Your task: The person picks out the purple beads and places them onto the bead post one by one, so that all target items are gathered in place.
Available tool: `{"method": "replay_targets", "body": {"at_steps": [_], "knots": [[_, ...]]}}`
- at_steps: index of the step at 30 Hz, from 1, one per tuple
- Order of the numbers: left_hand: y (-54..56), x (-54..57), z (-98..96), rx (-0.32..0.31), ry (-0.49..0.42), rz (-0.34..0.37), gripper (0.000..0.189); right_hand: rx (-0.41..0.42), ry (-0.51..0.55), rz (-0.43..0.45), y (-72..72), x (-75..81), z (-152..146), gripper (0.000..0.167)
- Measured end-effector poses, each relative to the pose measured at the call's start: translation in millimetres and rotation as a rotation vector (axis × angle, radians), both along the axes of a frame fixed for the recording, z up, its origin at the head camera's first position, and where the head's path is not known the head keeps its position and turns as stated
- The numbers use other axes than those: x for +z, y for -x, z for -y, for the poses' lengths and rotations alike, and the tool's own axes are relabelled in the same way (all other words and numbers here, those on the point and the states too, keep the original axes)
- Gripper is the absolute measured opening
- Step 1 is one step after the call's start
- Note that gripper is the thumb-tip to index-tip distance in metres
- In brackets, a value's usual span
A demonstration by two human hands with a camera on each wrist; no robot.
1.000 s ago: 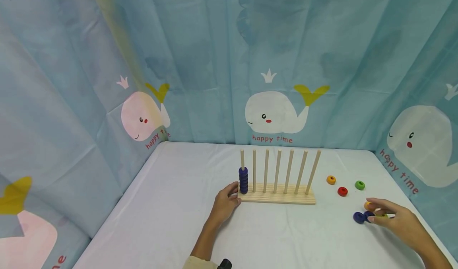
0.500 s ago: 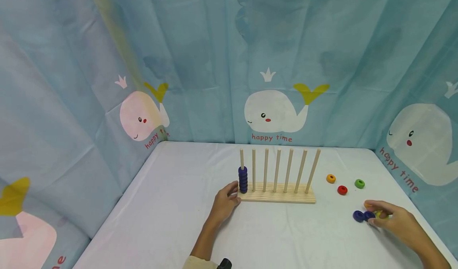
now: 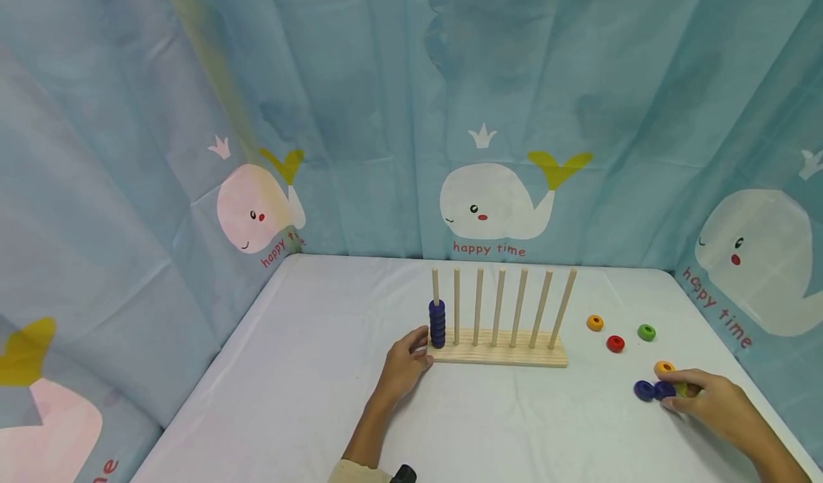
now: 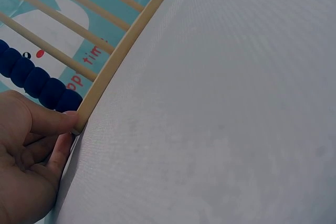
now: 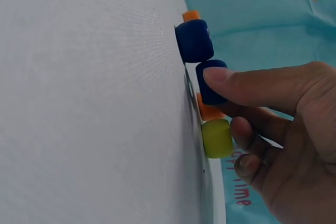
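My left hand (image 3: 402, 370) grips the left end of a wooden peg stand (image 3: 498, 355), thumb and fingers at the corner of its base. Several dark blue beads (image 3: 437, 324) are stacked on the leftmost peg; the other pegs are bare. At the right, my right hand (image 3: 723, 403) pinches a blue bead (image 5: 211, 96) between thumb and fingers. Beside it lies another blue bead (image 3: 644, 391). An orange bead (image 3: 664, 368) sits just behind the fingers, and a yellow-green bead (image 5: 217, 139), partly hidden in the head view, is close below the curled fingers.
Farther back on the white-covered table (image 3: 308, 383) lie a red bead (image 3: 615, 344), a yellow-orange bead (image 3: 595, 323) and a green bead (image 3: 646, 332). A blue curtain (image 3: 366, 111) with printed whales hangs around the table.
My right hand has lowered slightly, and its thumb and fingers have closed on the blue bead. The orange bead behind it shows more. My left hand has stayed at the stand.
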State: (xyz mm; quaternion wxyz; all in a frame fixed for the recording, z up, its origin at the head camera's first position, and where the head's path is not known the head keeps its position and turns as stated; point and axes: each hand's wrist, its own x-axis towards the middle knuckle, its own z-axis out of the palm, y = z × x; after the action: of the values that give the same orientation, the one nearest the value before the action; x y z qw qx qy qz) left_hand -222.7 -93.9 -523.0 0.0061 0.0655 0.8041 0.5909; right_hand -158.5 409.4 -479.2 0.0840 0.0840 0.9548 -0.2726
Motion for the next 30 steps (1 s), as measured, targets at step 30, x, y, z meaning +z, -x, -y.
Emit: {"method": "replay_targets", "body": {"at_steps": [30], "knots": [[-1.5,0.8,0.1,-0.010,-0.024,-0.005,0.059,0.070,0.062,-0.456,-10.4,26.6,41.1,0.045]]}}
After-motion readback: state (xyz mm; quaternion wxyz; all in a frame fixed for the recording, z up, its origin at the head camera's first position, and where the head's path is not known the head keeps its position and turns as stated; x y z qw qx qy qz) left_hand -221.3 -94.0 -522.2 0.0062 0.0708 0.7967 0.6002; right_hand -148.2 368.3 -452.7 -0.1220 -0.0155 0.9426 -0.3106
